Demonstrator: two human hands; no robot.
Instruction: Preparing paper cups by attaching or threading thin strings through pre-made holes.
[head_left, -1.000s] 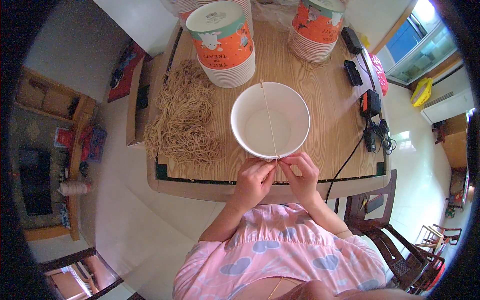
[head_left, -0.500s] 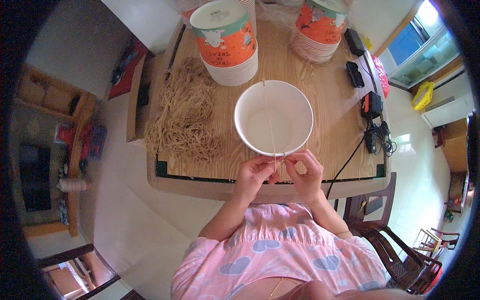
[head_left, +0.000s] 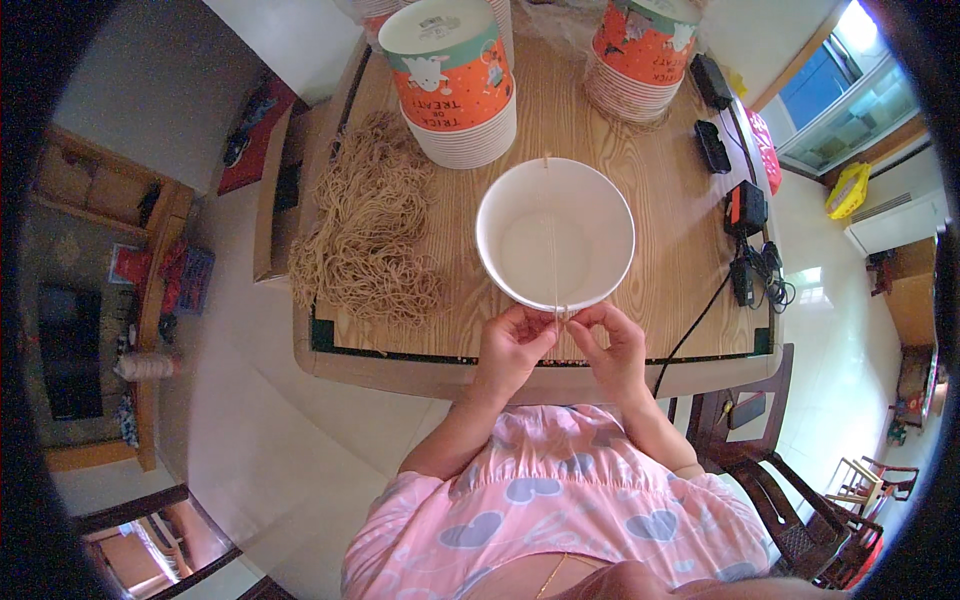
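Observation:
A white paper bucket (head_left: 515, 215) stands upright near the table's front edge, its open mouth facing me. A thin tan string (head_left: 555, 250) runs across the mouth from the far rim to the near rim. At the near rim, my left hand (head_left: 512, 345) and my right hand (head_left: 610, 340) meet, both with fingers pinched on the string where it meets the rim. Whether a knot is there is too small to tell. Left of the bucket lies a loose heap of tan strings (head_left: 375, 240).
Behind the bucket stands an upside-down stack of orange and white paper buckets (head_left: 455, 95), with another wrapped stack (head_left: 640, 65) farther right. Black adapters and cables (head_left: 745, 215) lie along the table's right edge. A dark wooden chair (head_left: 770, 470) stands at the right.
The bucket has shifted slightly to the right and turned a little. Both hands remain at its near rim, fingers drawn closer around the string.

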